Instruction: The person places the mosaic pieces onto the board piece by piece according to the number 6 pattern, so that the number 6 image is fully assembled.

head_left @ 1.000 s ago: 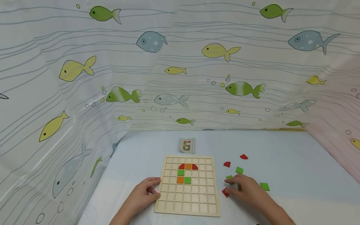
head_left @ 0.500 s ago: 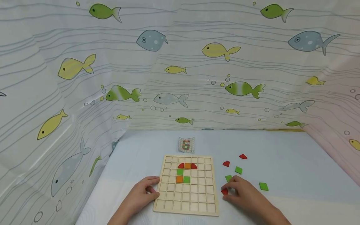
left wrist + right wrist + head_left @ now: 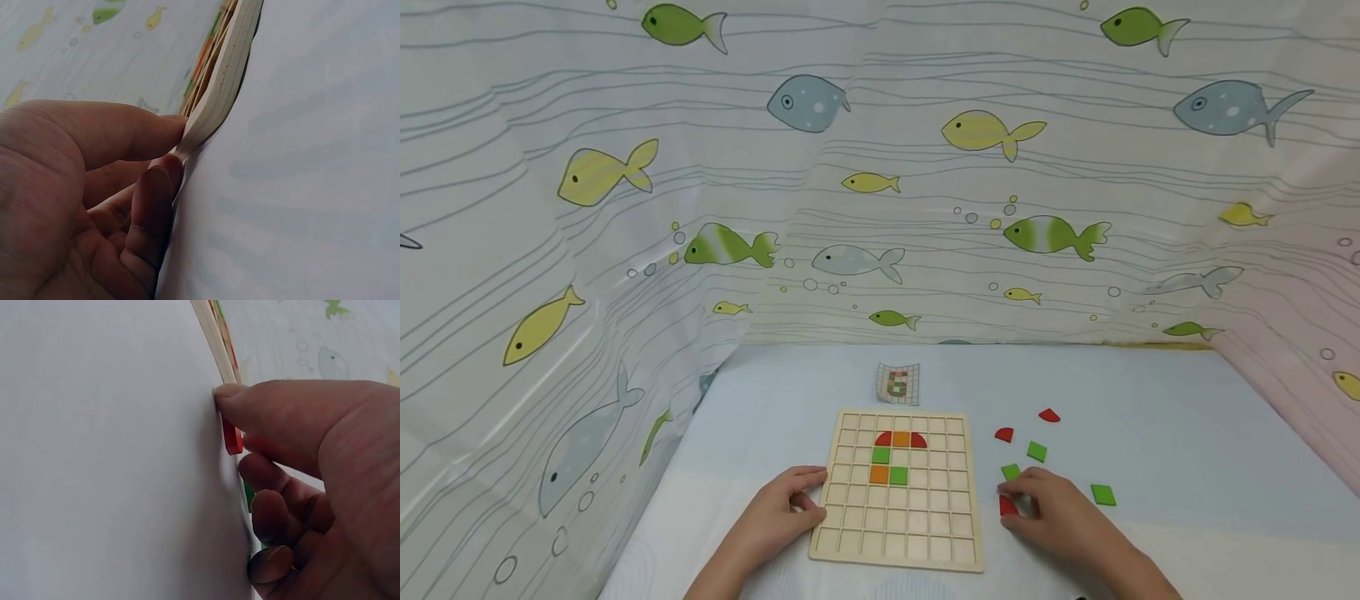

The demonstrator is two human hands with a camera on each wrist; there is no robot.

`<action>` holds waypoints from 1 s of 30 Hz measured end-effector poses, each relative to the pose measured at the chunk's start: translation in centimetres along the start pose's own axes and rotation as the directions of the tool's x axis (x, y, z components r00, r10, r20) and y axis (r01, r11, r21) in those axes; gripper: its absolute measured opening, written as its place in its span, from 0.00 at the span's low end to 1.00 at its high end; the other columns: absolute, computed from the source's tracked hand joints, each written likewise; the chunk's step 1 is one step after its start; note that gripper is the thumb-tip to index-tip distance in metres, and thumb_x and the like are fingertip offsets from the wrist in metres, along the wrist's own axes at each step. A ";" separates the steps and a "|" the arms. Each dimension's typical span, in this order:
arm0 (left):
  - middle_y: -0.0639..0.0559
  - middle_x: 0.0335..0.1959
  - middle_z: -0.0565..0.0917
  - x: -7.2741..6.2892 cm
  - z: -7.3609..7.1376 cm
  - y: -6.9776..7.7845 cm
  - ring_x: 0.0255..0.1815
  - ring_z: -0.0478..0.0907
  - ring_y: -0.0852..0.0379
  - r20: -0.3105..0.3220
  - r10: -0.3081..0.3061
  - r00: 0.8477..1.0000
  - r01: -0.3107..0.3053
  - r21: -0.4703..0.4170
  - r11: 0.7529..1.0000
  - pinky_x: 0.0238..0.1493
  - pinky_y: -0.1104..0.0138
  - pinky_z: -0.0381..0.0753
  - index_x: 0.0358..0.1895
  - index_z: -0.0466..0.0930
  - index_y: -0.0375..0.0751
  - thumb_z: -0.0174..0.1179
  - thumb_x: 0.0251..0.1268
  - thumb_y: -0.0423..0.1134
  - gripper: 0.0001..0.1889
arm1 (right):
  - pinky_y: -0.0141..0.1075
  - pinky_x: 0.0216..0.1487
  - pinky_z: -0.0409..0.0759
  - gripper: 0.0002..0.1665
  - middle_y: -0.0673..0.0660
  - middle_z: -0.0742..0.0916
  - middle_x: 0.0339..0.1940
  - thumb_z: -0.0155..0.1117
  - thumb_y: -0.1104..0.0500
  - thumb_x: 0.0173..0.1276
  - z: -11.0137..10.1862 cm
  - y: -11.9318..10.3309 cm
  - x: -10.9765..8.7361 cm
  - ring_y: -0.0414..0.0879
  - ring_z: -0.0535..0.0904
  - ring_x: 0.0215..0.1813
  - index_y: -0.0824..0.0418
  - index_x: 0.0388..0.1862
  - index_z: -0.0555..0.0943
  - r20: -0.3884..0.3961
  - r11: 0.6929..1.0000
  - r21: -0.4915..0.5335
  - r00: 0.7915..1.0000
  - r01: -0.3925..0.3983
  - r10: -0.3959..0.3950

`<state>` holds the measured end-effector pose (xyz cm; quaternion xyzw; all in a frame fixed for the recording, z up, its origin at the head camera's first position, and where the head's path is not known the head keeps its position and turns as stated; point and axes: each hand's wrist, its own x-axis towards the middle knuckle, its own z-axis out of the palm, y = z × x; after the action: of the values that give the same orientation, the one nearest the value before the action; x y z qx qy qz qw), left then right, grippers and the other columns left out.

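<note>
In the head view a wooden grid board [image 3: 895, 527] lies flat. Several red, orange and green tiles sit in its upper cells, such as an orange square tile [image 3: 879, 474]. My left hand [image 3: 778, 510] holds the board's left edge with thumb and fingertips; the left wrist view shows them at its rounded corner. Just right of the board, my right hand [image 3: 1051, 510] pinches a red quarter-circle tile [image 3: 1007, 506] between thumb and fingers. The right wrist view shows this red tile [image 3: 232, 437] tilted under the thumb, partly hidden.
Beyond the right hand lie green square tiles [image 3: 1037, 452], one partly hidden by the fingers, and two red quarter-circle tiles [image 3: 1004, 434]. Another green square tile [image 3: 1103, 494] lies farther right. A small pattern card [image 3: 897, 384] is behind the board. A fish-print curtain [image 3: 925, 192] surrounds the table.
My right thumb and fingers have closed around the red quarter-circle tile and turned it slightly beside the board. The left hand stays at the board's edge.
</note>
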<state>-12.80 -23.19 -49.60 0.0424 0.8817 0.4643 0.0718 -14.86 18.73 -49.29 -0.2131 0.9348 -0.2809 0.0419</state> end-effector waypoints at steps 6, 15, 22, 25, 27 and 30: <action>0.49 0.64 0.75 0.1 -0.1 0.1 0.37 0.78 0.59 -0.001 0.005 1.000 -0.005 0.010 1.000 0.35 0.68 0.75 0.63 0.78 0.35 0.72 0.55 0.39 0.30 | 0.30 0.33 0.72 0.11 0.37 0.78 0.36 0.75 0.47 0.60 0.0 0.2 -0.1 0.33 0.70 0.31 0.43 0.42 0.87 -0.018 1.000 0.010 1.000 -0.024 0.024; 0.49 0.64 0.75 0.1 0.0 0.0 0.37 0.78 0.58 0.005 -0.002 1.000 0.002 0.000 1.000 0.34 0.68 0.75 0.63 0.78 0.36 0.72 0.55 0.39 0.30 | 0.30 0.31 0.72 0.10 0.36 0.78 0.32 0.75 0.49 0.60 -0.1 -0.1 0.2 0.33 0.70 0.29 0.44 0.41 0.87 -0.024 0.999 -0.009 0.998 -0.050 0.050; 0.49 0.64 0.75 -0.1 0.0 0.2 0.37 0.77 0.58 0.002 -0.003 1.000 0.003 -0.003 1.000 0.34 0.68 0.75 0.63 0.78 0.36 0.72 0.55 0.39 0.30 | 0.30 0.30 0.71 0.11 0.33 0.79 0.29 0.74 0.52 0.60 -0.5 -0.6 0.5 0.33 0.70 0.26 0.46 0.43 0.87 -0.054 0.999 -0.005 0.998 -0.041 0.041; 0.49 0.64 0.75 -0.1 0.0 0.4 0.37 0.77 0.58 0.000 -0.010 1.000 0.010 -0.001 1.000 0.34 0.68 0.75 0.63 0.78 0.36 0.72 0.55 0.40 0.30 | 0.30 0.30 0.71 0.12 0.33 0.81 0.32 0.75 0.53 0.60 -0.6 -0.7 0.6 0.32 0.69 0.25 0.48 0.43 0.87 -0.061 1.000 0.000 0.998 -0.011 0.011; 0.49 0.65 0.75 -0.1 0.0 0.5 0.36 0.77 0.58 0.001 -0.013 1.000 0.013 0.003 1.000 0.34 0.68 0.75 0.63 0.78 0.36 0.72 0.55 0.40 0.30 | 0.30 0.30 0.72 0.12 0.33 0.82 0.34 0.75 0.54 0.59 -0.7 -0.9 0.7 0.32 0.69 0.25 0.48 0.43 0.87 -0.068 1.000 0.000 0.998 0.008 -0.008; 0.49 0.64 0.75 -0.1 0.0 0.5 0.36 0.77 0.58 -0.001 -0.019 1.000 0.019 0.011 1.000 0.33 0.69 0.75 0.63 0.78 0.36 0.72 0.55 0.40 0.30 | 0.30 0.32 0.73 0.12 0.35 0.83 0.36 0.75 0.55 0.59 -0.7 -1.2 1.0 0.32 0.70 0.26 0.48 0.43 0.87 -0.080 1.000 -0.001 0.996 0.026 -0.026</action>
<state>-12.66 -22.94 -49.13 0.0340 0.8846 0.4589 0.0755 -15.43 17.78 -48.07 -0.2138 0.9330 -0.2896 0.0007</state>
